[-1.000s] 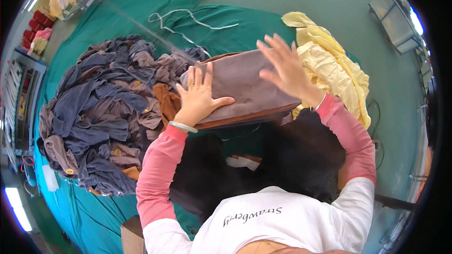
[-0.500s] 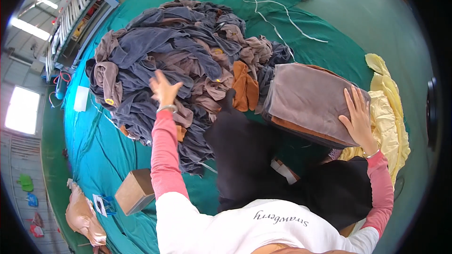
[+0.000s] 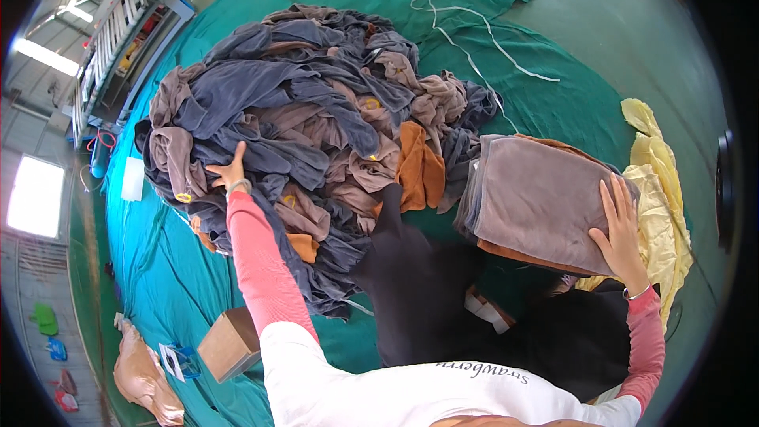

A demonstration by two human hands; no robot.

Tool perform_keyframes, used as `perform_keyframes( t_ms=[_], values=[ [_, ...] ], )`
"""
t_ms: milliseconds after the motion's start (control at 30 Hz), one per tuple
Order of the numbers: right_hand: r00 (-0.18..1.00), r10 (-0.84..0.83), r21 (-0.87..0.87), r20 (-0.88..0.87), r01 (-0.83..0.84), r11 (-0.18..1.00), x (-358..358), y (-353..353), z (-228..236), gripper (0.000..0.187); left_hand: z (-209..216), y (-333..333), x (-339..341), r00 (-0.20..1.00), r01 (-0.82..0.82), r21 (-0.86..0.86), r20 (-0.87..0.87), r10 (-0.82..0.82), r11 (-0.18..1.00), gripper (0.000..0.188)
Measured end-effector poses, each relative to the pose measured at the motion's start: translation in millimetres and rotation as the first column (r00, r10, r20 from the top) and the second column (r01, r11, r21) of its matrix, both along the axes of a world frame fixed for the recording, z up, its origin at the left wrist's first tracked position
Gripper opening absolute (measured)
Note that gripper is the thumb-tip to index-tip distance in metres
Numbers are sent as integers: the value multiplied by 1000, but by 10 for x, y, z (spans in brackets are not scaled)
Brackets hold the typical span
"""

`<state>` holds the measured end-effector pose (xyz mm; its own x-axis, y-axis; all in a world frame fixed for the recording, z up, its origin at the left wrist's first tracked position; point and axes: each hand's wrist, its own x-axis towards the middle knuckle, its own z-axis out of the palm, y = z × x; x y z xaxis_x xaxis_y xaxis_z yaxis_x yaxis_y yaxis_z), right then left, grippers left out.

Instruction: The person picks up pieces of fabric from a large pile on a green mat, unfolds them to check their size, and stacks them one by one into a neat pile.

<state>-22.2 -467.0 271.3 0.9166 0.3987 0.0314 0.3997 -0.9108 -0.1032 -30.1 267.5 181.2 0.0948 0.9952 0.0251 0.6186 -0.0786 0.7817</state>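
A large heap of crumpled grey-blue and taupe cloths [image 3: 269,87] lies in front of me. My left hand [image 3: 228,171] reaches its left side, fingers spread, beside a bunched taupe cloth [image 3: 171,153]. Whether the fingertips press into the fabric is hard to see. To the right, my right hand [image 3: 621,229] rests flat on a stack of folded cloths [image 3: 541,198], taupe on top with brown and dark layers below. A rust-brown cloth [image 3: 419,164] sits at the heap's right edge, next to my dark-clad leg.
A green sheet [image 3: 443,39] covers the floor, with a white cord [image 3: 490,39] across it. Yellow crinkled fabric [image 3: 656,198] lies right of the stack. An open cardboard box [image 3: 229,344] and a tan bag [image 3: 142,372] stand at lower left. A rack [image 3: 111,47] is at far left.
My left hand has moved left and slightly down over the heap. My right hand remains flat on the stack. The whole view has shifted a little.
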Motion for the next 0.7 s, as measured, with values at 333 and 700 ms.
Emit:
perform_keyframes(
  t_ms=[333, 700],
  values=[
    [1000, -14, -36, -15, 14, 999, 73, -27, 26, 71, -504, -1277, 231, 794, 490, 180, -496, -352, 853, 39],
    [996, 87, 6, -29, -86, 996, -16, -29, 94, 73, -1198, -2752, 824, 188, 981, 10, -274, -943, 193, 63]
  ],
)
